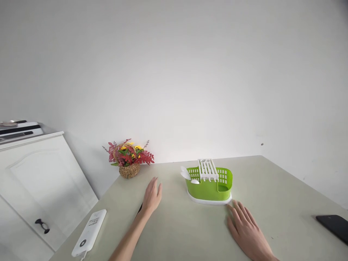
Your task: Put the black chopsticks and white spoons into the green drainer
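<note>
A green plastic caddy basket (208,191) sits on a white base tray (208,201), with a white slotted rack (208,169) across its top. Two white spoon-like pieces are at its left end: one, a spoon (185,173), leans out over the rim, and a white rounded piece (195,181) rests lower inside. My right hand (246,228) lies palm down on the table, fingers stretched, its fingertips close to the tray's right corner; whether they touch is unclear. To the left of the basket, my left hand (152,195) is over the table, fingers extended, holding nothing.
A wicker basket of artificial flowers (129,170) stands at the table's back left. A white power bank (90,232) with a cable lies front left, and a black phone (333,226) at the right edge. A white cabinet (40,181) adjoins the table (190,235) on the left.
</note>
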